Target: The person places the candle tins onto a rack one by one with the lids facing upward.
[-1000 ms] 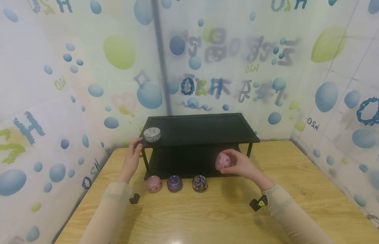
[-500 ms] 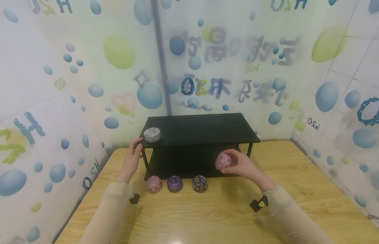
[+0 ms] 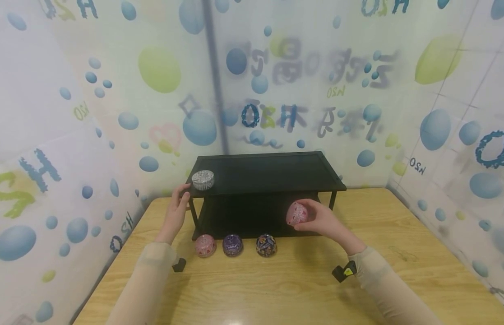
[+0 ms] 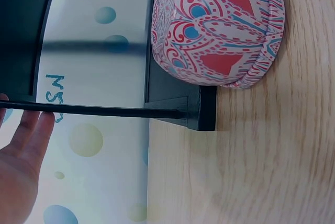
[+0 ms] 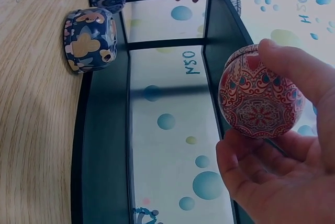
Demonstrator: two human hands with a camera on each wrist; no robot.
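With thumb and fingers, your right hand (image 3: 318, 221) is clamping the small round pink-red patterned tin (image 3: 296, 214), holding it before the black two-tier shelf (image 3: 268, 174). Your left hand (image 3: 176, 213), fingers extended, is touching the left front post (image 4: 104, 111), probably for steadying.

Bright, diffuse light fills the slightly hazy head view. Soft shadow falls on the table (image 3: 252, 289) below the right fingers (image 3: 310, 204); left of them, the lower shelf (image 3: 243, 216) sinks near black. Walls (image 3: 122, 90) beyond stretch at the edges; both wrist views look cooler.
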